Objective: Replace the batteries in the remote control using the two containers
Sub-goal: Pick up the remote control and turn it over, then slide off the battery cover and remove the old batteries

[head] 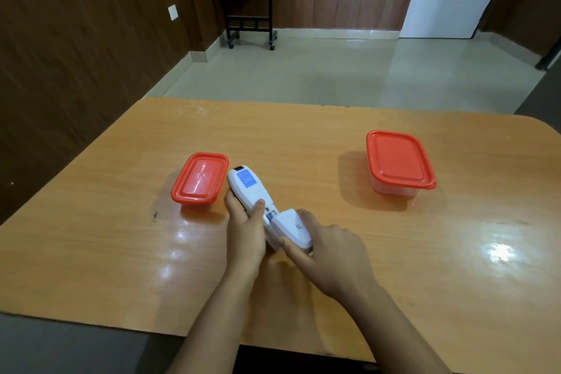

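Where the remote (247, 188) lies: near the middle of the bench (303, 130), a little to the left, back side up with a blue label showing. Its far end points toward the far left corner, just beside the small container (198, 177).
Left hand (243, 222): wraps the remote's body from the left, thumb pressed on its back.
Right hand (331, 249): pinches the battery cover (293, 228) between thumb and forefinger at the remote's near end.
Battery cover: white, angled off toward the right, one end touching the remote.
Compartment (270, 215): partly uncovered between the left thumb and the cover; its contents are too small to tell.
Small container: red lid on, left of the remote.
Large container (399, 161): red lid on, clear walls, toward the bench's right edge, well apart from both hands.
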Demonstrator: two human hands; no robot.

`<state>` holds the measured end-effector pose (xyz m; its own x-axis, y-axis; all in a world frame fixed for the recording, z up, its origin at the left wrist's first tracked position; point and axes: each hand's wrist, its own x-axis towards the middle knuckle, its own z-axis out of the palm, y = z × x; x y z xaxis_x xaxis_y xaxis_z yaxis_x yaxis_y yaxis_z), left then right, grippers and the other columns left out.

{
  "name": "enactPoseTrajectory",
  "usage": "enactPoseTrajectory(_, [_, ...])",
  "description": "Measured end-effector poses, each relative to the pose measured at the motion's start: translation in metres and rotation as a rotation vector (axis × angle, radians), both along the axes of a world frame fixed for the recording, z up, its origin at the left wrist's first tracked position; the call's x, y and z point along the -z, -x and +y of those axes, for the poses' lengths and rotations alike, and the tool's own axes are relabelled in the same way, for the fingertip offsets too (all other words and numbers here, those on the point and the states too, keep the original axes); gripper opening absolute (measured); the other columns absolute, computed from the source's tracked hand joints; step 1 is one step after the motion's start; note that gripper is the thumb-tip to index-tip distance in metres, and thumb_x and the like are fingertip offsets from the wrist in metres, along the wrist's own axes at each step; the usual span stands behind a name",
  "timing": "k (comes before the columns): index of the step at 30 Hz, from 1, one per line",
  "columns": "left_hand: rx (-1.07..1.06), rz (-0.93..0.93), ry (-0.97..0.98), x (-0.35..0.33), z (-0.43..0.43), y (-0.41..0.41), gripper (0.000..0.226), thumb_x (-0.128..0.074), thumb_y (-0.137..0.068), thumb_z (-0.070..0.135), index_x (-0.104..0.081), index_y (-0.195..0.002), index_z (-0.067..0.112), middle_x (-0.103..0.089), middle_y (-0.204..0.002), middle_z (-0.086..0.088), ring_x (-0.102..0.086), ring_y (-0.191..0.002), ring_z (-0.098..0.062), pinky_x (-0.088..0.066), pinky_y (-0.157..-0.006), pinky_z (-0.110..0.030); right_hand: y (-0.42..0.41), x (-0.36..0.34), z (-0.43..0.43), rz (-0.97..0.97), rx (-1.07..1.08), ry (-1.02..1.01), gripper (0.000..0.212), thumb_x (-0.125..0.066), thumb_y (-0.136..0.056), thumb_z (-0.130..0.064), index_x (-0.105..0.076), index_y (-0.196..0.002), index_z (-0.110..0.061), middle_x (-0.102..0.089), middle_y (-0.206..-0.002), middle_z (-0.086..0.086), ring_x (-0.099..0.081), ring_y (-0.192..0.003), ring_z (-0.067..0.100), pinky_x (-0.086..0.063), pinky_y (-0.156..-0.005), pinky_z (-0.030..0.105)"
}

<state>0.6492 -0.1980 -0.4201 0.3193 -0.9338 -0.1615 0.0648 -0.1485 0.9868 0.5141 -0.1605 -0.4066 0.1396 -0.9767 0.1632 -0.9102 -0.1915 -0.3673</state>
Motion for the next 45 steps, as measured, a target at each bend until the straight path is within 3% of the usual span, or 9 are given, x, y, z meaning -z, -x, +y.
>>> enactPoseTrajectory(2, [-0.045, 0.068, -0.012, -0.002, -0.004, -0.008, 0.057, -0.053, -0.09, 0.025, -0.028, -0.138, 0.044, -0.065, -0.123, -0.008, -0.068, -0.101, -0.028, -0.057, -0.08, -0.045, 0.008, 0.001, -0.004, -0.033, 0.066, -0.007, 0.055, -0.037, -0.087, -0.066, -0.035, -0.131, -0.035, -0.07, -0.095, 0.003, -0.064, -0.088, 0.03, -0.034, -0.061, 0.034])
enactPoseTrajectory(6, [-0.004, 0.236, -0.08, -0.005, -0.002, -0.014, 0.046, -0.047, -0.096, 0.02, -0.034, -0.137, 0.037, -0.07, -0.113, -0.009, -0.071, -0.087, -0.025, -0.052, -0.047, -0.024, 0.041, 0.014, -0.024, -0.134, 0.291, -0.096, 0.049, -0.049, -0.087, -0.057, -0.041, -0.123, -0.024, -0.065, -0.112, 0.005, -0.059, -0.104, 0.03, -0.038, -0.069, 0.035])
enactPoseTrajectory(10, [0.026, 0.263, -0.11, -0.008, 0.002, -0.012, 0.035, -0.046, -0.097, 0.023, -0.04, -0.129, 0.037, -0.072, -0.111, -0.008, -0.071, -0.085, -0.025, -0.051, -0.045, -0.025, 0.064, 0.032, -0.036, -0.001, 0.441, -0.09, 0.052, -0.046, -0.088, -0.057, -0.046, -0.121, -0.017, -0.056, -0.119, 0.005, -0.048, -0.115, 0.027, -0.04, -0.085, 0.04])
enactPoseTrajectory(18, [0.078, 0.232, -0.131, -0.009, 0.005, -0.016, 0.028, -0.043, -0.098, 0.025, -0.041, -0.124, 0.038, -0.074, -0.105, -0.004, -0.072, -0.082, -0.023, -0.052, -0.05, -0.026, 0.059, 0.039, -0.036, 0.145, 0.503, -0.105, 0.066, -0.046, -0.082, -0.067, -0.045, -0.127, -0.018, -0.047, -0.125, 0.004, -0.041, -0.119, 0.025, -0.037, -0.09, 0.037])
enactPoseTrajectory(22, [0.106, 0.243, -0.155, -0.01, 0.004, -0.018, 0.024, -0.04, -0.099, 0.027, -0.042, -0.122, 0.036, -0.073, -0.108, -0.006, -0.072, -0.09, -0.028, -0.053, -0.058, -0.031, 0.05, 0.027, -0.036, -0.012, 0.378, -0.033, 0.063, -0.054, -0.084, -0.058, -0.042, -0.136, -0.025, -0.049, -0.13, 0.003, -0.041, -0.123, 0.026, -0.035, -0.096, 0.039])
enactPoseTrajectory(25, [0.16, 0.214, -0.144, -0.01, 0.004, -0.016, 0.025, -0.038, -0.1, 0.029, -0.042, -0.123, 0.036, -0.075, -0.103, -0.003, -0.074, -0.082, -0.024, -0.054, -0.059, -0.031, 0.03, 0.016, -0.03, -0.287, 0.127, 0.153, 0.033, -0.056, -0.088, -0.042, -0.059, -0.115, -0.024, -0.062, -0.11, -0.004, -0.054, -0.105, 0.017, -0.041, -0.088, 0.031])
enactPoseTrajectory(27, [0.224, 0.184, -0.149, -0.01, 0.006, -0.011, 0.027, -0.039, -0.1, 0.029, -0.042, -0.126, 0.036, -0.074, -0.103, -0.003, -0.074, -0.076, -0.021, -0.054, -0.056, -0.03, 0.012, 0.013, -0.022, -0.367, -0.05, 0.202, 0.023, -0.052, -0.089, -0.039, -0.061, -0.103, -0.024, -0.062, -0.1, -0.009, -0.056, -0.096, 0.012, -0.043, -0.084, 0.028])
enactPoseTrajectory(32, [0.397, 0.184, -0.201, -0.012, 0.013, 0.0, 0.029, -0.037, -0.1, 0.029, -0.047, -0.125, 0.037, -0.071, -0.101, -0.001, -0.068, -0.067, -0.016, -0.05, -0.056, -0.026, -0.009, 0.015, -0.013, -0.246, -0.177, 0.301, 0.006, -0.057, -0.085, -0.025, -0.056, -0.084, -0.019, -0.054, -0.086, -0.008, -0.045, -0.079, 0.015, -0.039, -0.068, 0.029])
enactPoseTrajectory(45, [0.435, 0.218, -0.257, -0.011, 0.019, 0.005, 0.032, -0.039, -0.099, 0.026, -0.05, -0.127, 0.037, -0.07, -0.1, -0.001, -0.067, -0.07, -0.013, -0.049, -0.052, -0.023, -0.015, 0.017, -0.011, -0.12, -0.121, 0.335, 0.008, -0.05, -0.079, -0.023, -0.049, -0.077, -0.015, -0.05, -0.074, -0.002, -0.042, -0.071, 0.019, -0.04, -0.061, 0.035])
